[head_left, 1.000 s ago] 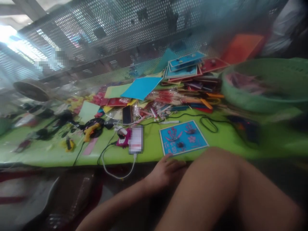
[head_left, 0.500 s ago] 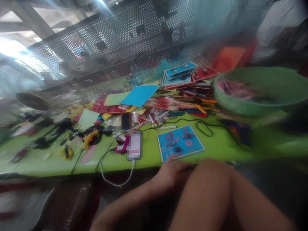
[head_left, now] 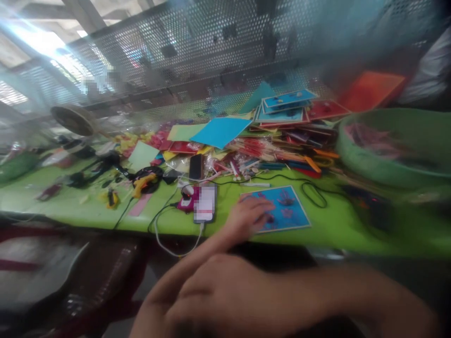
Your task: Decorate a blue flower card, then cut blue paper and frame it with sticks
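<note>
1. Left hand (head_left: pixel 248 216): nearer of the two; palm down, fingers extended, slightly apart, closed on nothing visible.
2. Flat rectangular blue card (head_left: pixel 284 209), pale border, pink motifs: on glossy bright-green counter (head_left: pixel 338 218), left portion beneath left hand, remainder rightward; long axis roughly left to right.
3. Left forearm (head_left: pixel 206 249): slanting up rightward.
4. Right hand (head_left: pixel 218 279): low, before left forearm, clear of card; fingers obscured, hold not discernible.

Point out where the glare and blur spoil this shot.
Head view, top left: white glare burns out the opening; head view, right: the green basin looks smeared; head view, centre: the screen of the charging phone is pixelated, and the blue card, partly covered by the left hand, shows soft details.
</note>
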Motion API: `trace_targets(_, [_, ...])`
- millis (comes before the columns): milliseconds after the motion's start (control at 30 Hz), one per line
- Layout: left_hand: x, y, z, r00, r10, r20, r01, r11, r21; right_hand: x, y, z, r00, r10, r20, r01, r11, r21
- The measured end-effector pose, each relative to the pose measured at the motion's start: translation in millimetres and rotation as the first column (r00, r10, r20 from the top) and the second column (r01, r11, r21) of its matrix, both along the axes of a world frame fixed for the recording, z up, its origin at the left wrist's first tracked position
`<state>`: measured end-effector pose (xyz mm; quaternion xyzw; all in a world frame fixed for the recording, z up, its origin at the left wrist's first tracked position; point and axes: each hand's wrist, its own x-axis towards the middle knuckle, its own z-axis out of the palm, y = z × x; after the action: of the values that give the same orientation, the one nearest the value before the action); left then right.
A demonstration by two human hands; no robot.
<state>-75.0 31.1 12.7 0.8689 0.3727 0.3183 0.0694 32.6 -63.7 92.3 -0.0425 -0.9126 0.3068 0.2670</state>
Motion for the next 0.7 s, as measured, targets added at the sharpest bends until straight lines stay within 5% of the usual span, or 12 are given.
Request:
trace_targets(100, [-10.9,31.9,7.6,0.965,0.236,0.115,-0.218,0.965,-0.145,34.5,52.8,-18.4,0.972,-0.233,-0.026,0.233,0.972,-0.017])
trace_targets(200, [-15.7,71.5,12.6,0.869,0.479,0.121,-0.428,0.852,-0.3,80.1,105.1,-28.4,0.803,-0.585,-0.113,0.595,0.8,0.082])
trace_targets(300, [-10.1,108.5,13.3,0.835,0.55,0.022,-0.513,0.792,-0.331,115.9,155.6,-31.7,0.627,-0.766,-0.142,0.778,0.625,0.063])
trace_targets(467, [2.9,144.2,3.6,0.827,0.555,-0.093,-0.555,0.775,-0.302,144.0,210.0,-57.9,0.459,-0.868,-0.19,0.88,0.473,-0.033])
trace_targets(600, [-8.2,144.7,-3.0,0.827,0.553,-0.104,-0.555,0.773,-0.308,157.1,218.2,-84.7,0.444,-0.891,-0.093,0.892,0.45,-0.05])
trace_targets(700, [-23.6,135.2,-3.7,0.829,0.545,-0.124,-0.554,0.771,-0.314,161.6,214.2,-88.1,0.447,-0.893,-0.057,0.893,0.449,-0.036])
